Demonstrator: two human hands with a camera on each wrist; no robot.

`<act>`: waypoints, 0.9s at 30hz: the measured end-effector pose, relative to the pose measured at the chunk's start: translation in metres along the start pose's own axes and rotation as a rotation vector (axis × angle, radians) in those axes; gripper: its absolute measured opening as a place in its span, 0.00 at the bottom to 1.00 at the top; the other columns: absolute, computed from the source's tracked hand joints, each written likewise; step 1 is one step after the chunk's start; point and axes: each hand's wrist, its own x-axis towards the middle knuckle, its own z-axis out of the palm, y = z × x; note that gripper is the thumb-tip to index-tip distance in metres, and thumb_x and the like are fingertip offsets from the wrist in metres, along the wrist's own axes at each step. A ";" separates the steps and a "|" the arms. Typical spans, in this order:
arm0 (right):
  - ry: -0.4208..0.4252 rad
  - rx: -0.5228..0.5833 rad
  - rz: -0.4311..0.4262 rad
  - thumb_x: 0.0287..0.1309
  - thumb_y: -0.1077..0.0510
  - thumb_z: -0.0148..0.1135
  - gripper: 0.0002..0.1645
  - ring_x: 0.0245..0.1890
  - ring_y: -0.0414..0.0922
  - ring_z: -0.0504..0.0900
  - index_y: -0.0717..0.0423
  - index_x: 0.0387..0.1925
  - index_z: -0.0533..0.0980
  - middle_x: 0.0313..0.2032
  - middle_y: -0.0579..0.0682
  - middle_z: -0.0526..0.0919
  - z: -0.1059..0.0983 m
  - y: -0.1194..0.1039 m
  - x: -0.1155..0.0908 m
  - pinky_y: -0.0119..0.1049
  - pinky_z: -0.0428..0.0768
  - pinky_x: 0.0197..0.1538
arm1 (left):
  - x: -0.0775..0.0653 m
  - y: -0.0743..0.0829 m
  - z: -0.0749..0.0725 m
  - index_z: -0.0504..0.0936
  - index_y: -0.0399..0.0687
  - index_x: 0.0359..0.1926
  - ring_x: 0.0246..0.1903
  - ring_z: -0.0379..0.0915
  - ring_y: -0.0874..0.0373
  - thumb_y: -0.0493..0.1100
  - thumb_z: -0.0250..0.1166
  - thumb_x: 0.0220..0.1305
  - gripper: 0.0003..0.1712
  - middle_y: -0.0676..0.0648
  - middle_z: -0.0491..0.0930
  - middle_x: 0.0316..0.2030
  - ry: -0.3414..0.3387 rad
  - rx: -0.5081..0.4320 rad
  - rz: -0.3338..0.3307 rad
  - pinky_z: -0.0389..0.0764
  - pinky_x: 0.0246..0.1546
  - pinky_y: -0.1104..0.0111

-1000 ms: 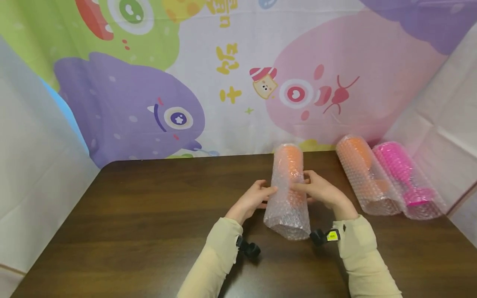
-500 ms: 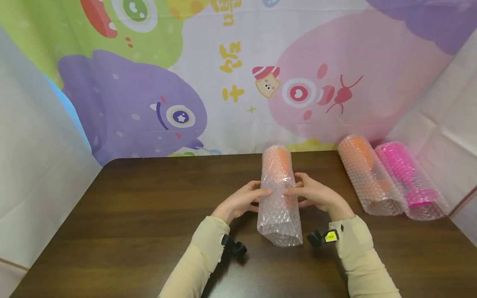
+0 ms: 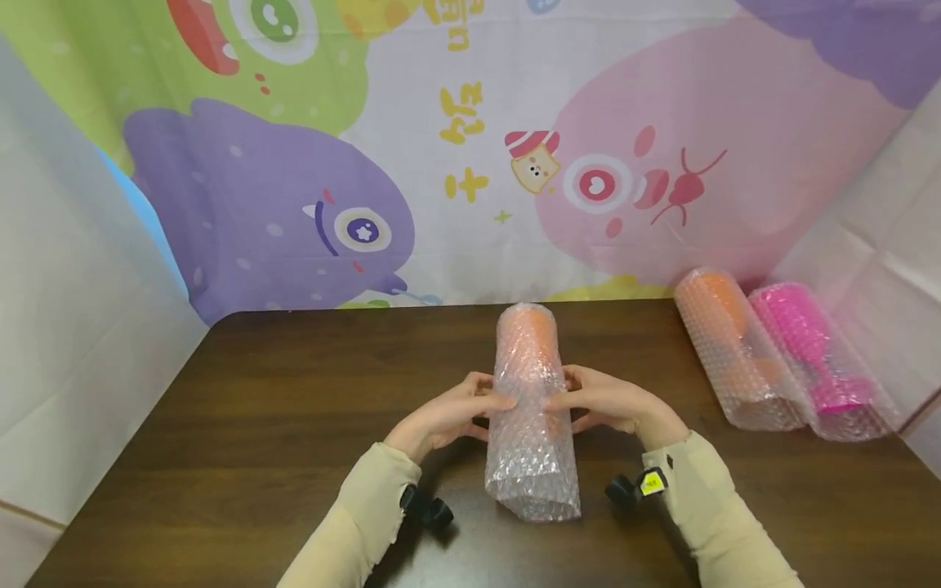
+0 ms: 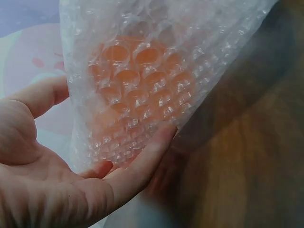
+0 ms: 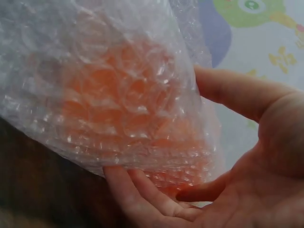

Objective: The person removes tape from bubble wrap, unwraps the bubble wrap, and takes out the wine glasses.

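A bubble-wrapped bundle (image 3: 531,441) with something orange inside is held between both hands in the middle of the head view. My left hand (image 3: 448,415) grips its left side, thumb on top and fingers curled under. On the right side my right hand (image 3: 610,402) grips it the same way. In the left wrist view the orange shape (image 4: 142,71) shows through the bubbles, with the fingers (image 4: 152,152) along the underside. The right wrist view has the wrap (image 5: 118,99) resting between thumb and fingers; its open end faces the person. The wrap blurs the orange object's exact kind.
Two more bubble-wrapped bundles lie side by side at the table's right end: an orange goblet-like one (image 3: 738,351) and a pink goblet-like one (image 3: 819,359). The dark wooden table (image 3: 294,457) meets a cartoon-printed cloth (image 3: 478,261) at the back. Pale walls stand at both sides.
Both hands have moved the bundle left and toward the person, with their grip on it unchanged. The head view has shifted slightly; the two bundles at right stay in place.
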 end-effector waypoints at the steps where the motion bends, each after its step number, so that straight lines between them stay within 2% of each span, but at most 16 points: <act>1: -0.008 0.007 0.001 0.52 0.52 0.62 0.48 0.53 0.54 0.69 0.67 0.64 0.46 0.58 0.65 0.60 0.002 0.000 0.000 0.50 0.76 0.47 | -0.003 -0.001 0.000 0.49 0.40 0.62 0.51 0.66 0.47 0.47 0.61 0.57 0.39 0.37 0.59 0.56 -0.002 0.000 0.003 0.76 0.43 0.57; 8: -0.070 0.047 0.010 0.50 0.52 0.63 0.55 0.55 0.56 0.67 0.62 0.67 0.38 0.61 0.65 0.57 0.012 0.003 -0.001 0.51 0.75 0.47 | -0.020 -0.006 0.001 0.48 0.39 0.60 0.49 0.66 0.48 0.47 0.62 0.56 0.40 0.36 0.59 0.53 -0.017 0.004 0.004 0.77 0.43 0.56; 14: -0.084 0.029 0.016 0.50 0.52 0.64 0.57 0.53 0.55 0.70 0.61 0.67 0.36 0.59 0.65 0.58 0.021 0.003 -0.002 0.50 0.76 0.47 | -0.033 -0.005 0.000 0.47 0.38 0.60 0.49 0.66 0.49 0.46 0.61 0.56 0.40 0.37 0.58 0.53 -0.027 -0.009 -0.017 0.77 0.43 0.57; 21: -0.087 0.045 0.014 0.48 0.53 0.67 0.69 0.49 0.53 0.74 0.57 0.66 0.21 0.56 0.66 0.61 0.026 -0.001 -0.004 0.48 0.77 0.45 | -0.041 -0.009 0.002 0.46 0.38 0.59 0.48 0.66 0.48 0.44 0.61 0.55 0.40 0.37 0.57 0.52 -0.036 -0.037 -0.012 0.77 0.43 0.57; 27: -0.041 0.026 0.046 0.55 0.48 0.60 0.61 0.57 0.58 0.66 0.56 0.67 0.23 0.58 0.66 0.59 0.027 -0.002 -0.001 0.50 0.77 0.46 | -0.044 -0.010 0.003 0.47 0.38 0.58 0.50 0.64 0.47 0.44 0.61 0.55 0.38 0.37 0.57 0.51 -0.014 -0.052 -0.017 0.76 0.43 0.56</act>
